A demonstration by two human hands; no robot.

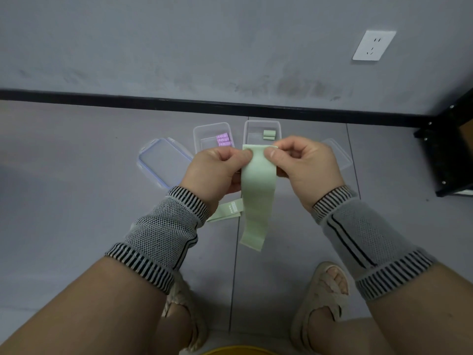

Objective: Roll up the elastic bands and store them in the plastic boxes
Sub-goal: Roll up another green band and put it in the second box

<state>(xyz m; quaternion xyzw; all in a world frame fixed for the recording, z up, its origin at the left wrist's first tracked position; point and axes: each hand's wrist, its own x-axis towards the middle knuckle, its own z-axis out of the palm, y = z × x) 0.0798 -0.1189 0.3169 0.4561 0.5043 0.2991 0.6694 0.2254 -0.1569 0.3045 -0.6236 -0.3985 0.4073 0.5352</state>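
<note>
The green band (257, 190) hangs above the floor (76, 213), its top edge pinched by left hand (217, 170) and right hand (304, 162) (both grasping it), and uneven thumb pressure would likely start a skewed, loosening roll.

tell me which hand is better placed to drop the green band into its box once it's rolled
Right, probably. The right hand pinches the green band almost directly in front of the box with green rolls; the left hand sits nearer the purple-roll box.
</note>
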